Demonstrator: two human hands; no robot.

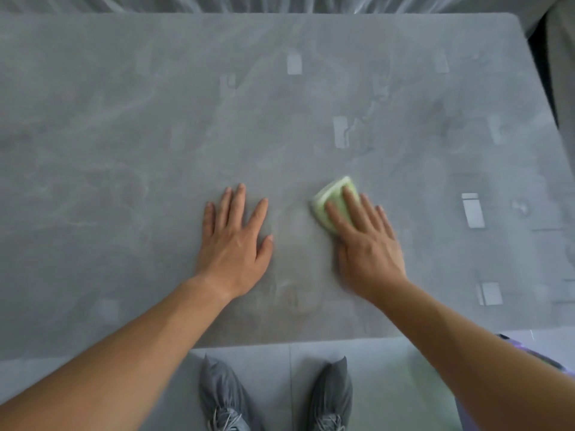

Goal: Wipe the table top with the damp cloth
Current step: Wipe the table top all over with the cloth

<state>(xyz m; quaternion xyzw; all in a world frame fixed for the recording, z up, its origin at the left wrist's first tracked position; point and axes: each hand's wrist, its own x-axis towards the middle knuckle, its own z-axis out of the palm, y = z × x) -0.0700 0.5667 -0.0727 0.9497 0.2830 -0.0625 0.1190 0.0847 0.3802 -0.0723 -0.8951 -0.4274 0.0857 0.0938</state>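
Seen from above, a grey, marble-patterned bench (124, 135) with pale veins fills most of the picture. Left of middle, the left hand (235, 241) lies palm down on the bare stone. Its grip is spread, the fingers straight and slightly apart, holding nothing.

Below the bench's near edge, on a grey tiled floor (273, 384), stand a pair of grey laced shoes (222, 396), toes toward the bench.

Right of middle, near the left hand but apart from it, a folded pale green cloth (333, 197) lies on the bench. The right hand (367, 244) presses flat on it, grip spread, with straight fingers on top. The cloth's far and left edges show past the fingertips, and this hand looks slightly blurred.

Pale rectangular reflections (473, 211) dot the bench, mostly on its right half. Pleated whitish fabric (280, 3) runs along the far edge. At the lower right a purple object (529, 356) is too blurred to identify.
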